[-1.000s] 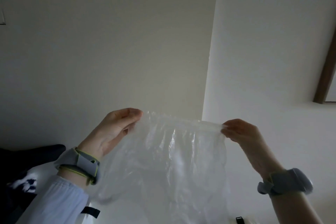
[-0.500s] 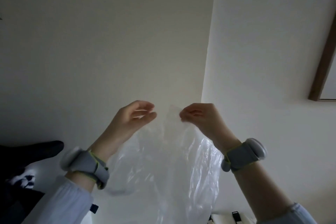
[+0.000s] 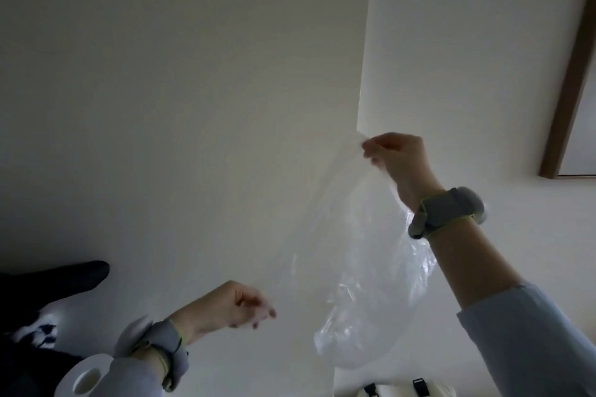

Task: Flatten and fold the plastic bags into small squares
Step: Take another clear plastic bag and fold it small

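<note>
Clear plastic bag [image 3: 364, 284] hanging limp in the air, pinched at its top edge by the right hand [image 3: 398, 159], sagging beneath that wrist, apparently empty. Down to the left and well apart, left hand [image 3: 232, 304] with fingers loosely curled; whether any film is between them cannot be told. Below the left wrist, white roll [image 3: 85, 377] with hollow core; under the bag, white pouch [image 3: 403, 392] with black clips.

place: home room | cues: plain white walls [image 3: 180, 106], wood-framed panel [image 3: 567, 74], paper roll [image 3: 84, 379]
</note>
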Demonstrator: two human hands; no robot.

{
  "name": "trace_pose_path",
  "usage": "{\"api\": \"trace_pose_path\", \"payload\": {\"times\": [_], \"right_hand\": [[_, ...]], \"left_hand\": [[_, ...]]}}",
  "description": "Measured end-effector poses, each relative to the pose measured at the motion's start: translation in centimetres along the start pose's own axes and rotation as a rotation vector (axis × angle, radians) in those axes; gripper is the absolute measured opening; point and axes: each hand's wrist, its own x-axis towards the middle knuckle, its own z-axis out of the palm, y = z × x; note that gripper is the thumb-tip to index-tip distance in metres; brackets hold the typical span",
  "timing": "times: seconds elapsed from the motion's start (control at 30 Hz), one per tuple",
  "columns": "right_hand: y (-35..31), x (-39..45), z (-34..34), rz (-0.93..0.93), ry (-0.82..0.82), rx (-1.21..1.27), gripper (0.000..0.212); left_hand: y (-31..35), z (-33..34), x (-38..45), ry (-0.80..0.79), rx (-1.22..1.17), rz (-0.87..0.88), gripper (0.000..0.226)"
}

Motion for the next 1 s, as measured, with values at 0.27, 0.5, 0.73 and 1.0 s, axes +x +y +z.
{"api": "trace_pose_path", "payload": {"times": [0.27,0.5,0.73,1.0], "right_hand": [[-0.7,0.4,-1.3,-0.077,-0.043,-0.196,0.018],[-0.8,-1.0,1.0,-0.079,-0.213,-0.178,0.016],[-1.1,-0.5,-0.4,-0.113,-0.102,-0.162,0.013],[-0.4,-0.9,0.2,-0.108,-0.256,-0.231,0.01]], "left_hand": [[-1.4,-1.7,0.0,0.04,-0.542,-0.092,0.069],[8.4,-0.3,3.0,0.22,-0.328,0.311,0.059],[4.6,-0.2,3.8,0.044,0.051,0.233,0.006],[4.5,-2.3,3.1,-0.038,0.212,0.069,0.098]]}}
